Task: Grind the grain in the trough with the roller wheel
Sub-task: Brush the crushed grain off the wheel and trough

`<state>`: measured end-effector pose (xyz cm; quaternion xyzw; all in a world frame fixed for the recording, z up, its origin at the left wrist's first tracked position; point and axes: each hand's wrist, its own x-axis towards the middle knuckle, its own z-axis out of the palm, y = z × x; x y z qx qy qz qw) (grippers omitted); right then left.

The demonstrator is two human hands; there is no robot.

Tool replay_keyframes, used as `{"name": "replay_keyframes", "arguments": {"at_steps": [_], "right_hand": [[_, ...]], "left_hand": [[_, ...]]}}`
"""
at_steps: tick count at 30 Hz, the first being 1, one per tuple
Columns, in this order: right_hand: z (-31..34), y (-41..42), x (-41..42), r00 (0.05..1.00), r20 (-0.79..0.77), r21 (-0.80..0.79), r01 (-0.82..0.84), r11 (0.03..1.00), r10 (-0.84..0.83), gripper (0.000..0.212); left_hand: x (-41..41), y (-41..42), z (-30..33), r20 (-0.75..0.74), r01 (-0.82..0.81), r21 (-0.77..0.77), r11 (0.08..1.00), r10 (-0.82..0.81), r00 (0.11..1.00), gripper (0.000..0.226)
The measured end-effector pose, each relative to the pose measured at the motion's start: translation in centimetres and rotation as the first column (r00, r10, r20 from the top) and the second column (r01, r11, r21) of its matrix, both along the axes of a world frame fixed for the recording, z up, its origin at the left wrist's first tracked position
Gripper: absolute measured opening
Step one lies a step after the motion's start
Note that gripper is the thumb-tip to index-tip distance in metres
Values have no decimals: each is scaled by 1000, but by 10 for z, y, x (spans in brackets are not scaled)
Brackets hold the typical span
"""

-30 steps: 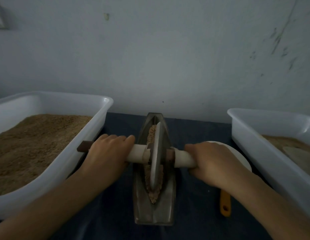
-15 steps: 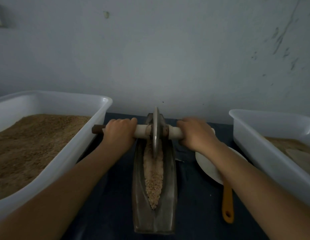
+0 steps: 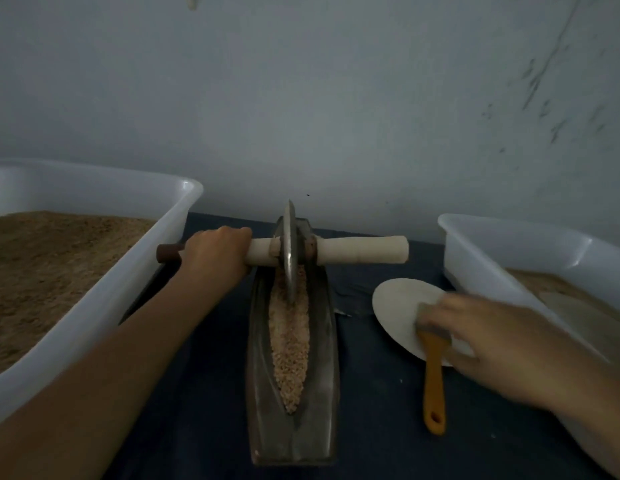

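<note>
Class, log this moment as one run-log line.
left hand: grips roller wheel handle | right hand: at brush | grain: in trough

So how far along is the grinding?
Partly done. The grain in the trough looks cracked but coarse. The left hand grips the roller wheel handle at the far end; the blurred right hand is over the brush. More rolling is probably left.

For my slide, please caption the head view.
Left hand grips roller wheel over grain-filled trough; right hand reaches brush.
</note>
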<state>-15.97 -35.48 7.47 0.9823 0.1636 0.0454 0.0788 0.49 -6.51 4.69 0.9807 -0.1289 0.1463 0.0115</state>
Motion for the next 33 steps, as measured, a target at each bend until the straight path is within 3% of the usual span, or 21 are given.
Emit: {"name": "replay_keyframes", "arguments": {"at_steps": [3,5,6,8,9,10,11,14,15,16,18,21,23,24,27,30,33], "right_hand": [[-33,-9,-23,990,-141,-102,-19,995,5,74],[-49,-9,-27,990,-134,-139,-64,988,45,79],[-48,-8,-28,994,-85,-108,-80,991,71,74],[-55,-7,-27,971,103,-77,-209,975,216,29],[-53,-6,-27,955,193,-36,-225,974,227,32],[-54,-7,-28,930,282,11,-248,969,235,52],[-49,-3,-29,916,361,101,-224,969,174,59],[-19,-3,-22,892,444,291,-232,928,84,40],[-2,-3,-19,885,465,398,-225,889,16,39],[16,-1,-19,890,452,573,-238,784,-60,44],[49,9,-15,940,300,862,-194,469,-164,49],[85,38,-4,962,265,911,-228,343,-64,30],[90,62,6,994,107,962,-111,248,30,27],[87,73,11,998,0,967,-18,253,70,26],[72,96,31,962,-261,891,206,404,84,25],[64,113,46,919,-392,784,313,536,38,25],[57,125,56,883,-470,709,372,599,7,25]], "left_hand": [[-3,0,0,20,7,-1,1000,-7,1000,19],[-5,-1,0,43,16,-9,1000,-15,999,17],[-5,-1,0,45,17,-12,1000,-17,999,16],[-6,-2,0,44,17,-8,1000,-17,999,15],[-6,-2,1,44,16,-3,1000,-16,999,15],[-6,-2,1,42,14,2,1000,-14,999,15],[-6,-2,1,40,13,7,1000,-13,999,16],[-7,-1,1,39,18,15,1000,-19,999,17],[-7,-1,1,43,21,14,1000,-22,999,17],[-7,-1,2,48,24,12,1000,-24,999,17],[-8,-1,3,41,28,2,1000,-28,999,18],[-7,-1,3,33,26,1,1000,-26,999,22],[-7,-2,4,21,21,3,1000,-21,1000,19],[-7,-2,4,5,18,6,1000,-18,1000,19],[-7,-3,4,-10,11,13,1000,-11,1000,19],[-8,-3,5,1,0,22,1000,0,1000,20],[-10,-3,7,-10,1,19,1000,-1,1000,21]]}}
